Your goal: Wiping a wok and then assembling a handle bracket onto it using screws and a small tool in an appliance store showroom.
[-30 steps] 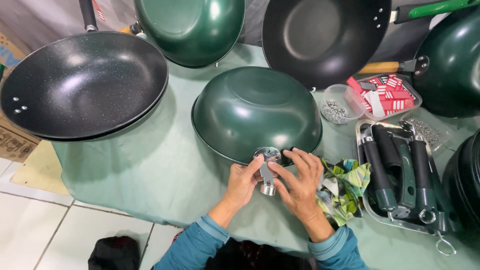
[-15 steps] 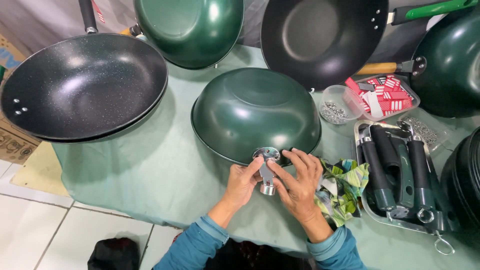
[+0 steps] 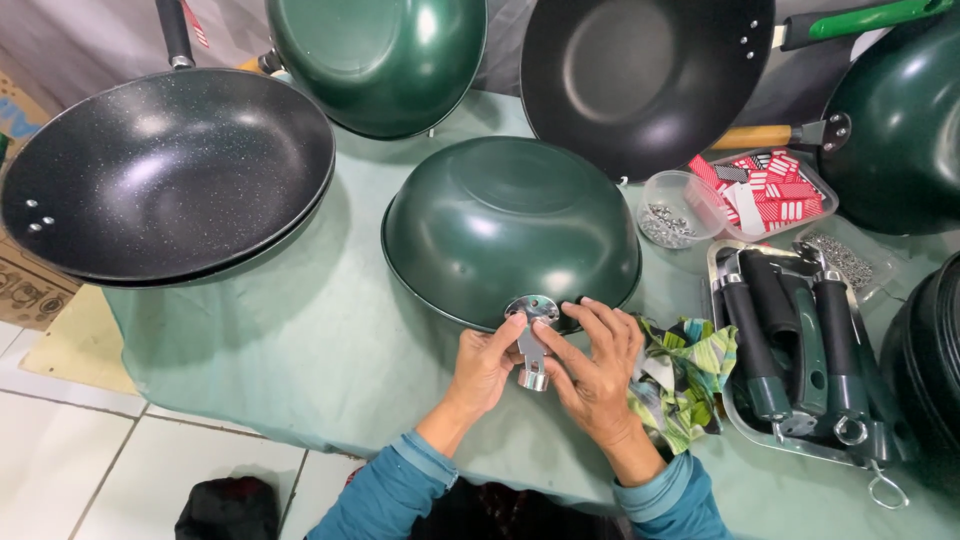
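Note:
A dark green wok [image 3: 510,225] lies upside down on the green tablecloth [image 3: 300,350] in front of me. At its near rim a shiny metal handle bracket [image 3: 531,340] sits against the wok's edge. My left hand [image 3: 485,362] pinches the bracket from the left. My right hand [image 3: 592,362] holds it from the right, fingers spread over the rim. Both sleeves are blue.
A black speckled pan [image 3: 165,175] lies at the left. Another green wok [image 3: 385,55] and a black wok [image 3: 645,75] lean at the back. A metal tray [image 3: 728,262] at the right holds green and black handles [image 3: 800,340]. A clear cup of screws [image 3: 668,212], a tub of red labels [image 3: 770,190] and a patterned cloth [image 3: 685,375] are nearby.

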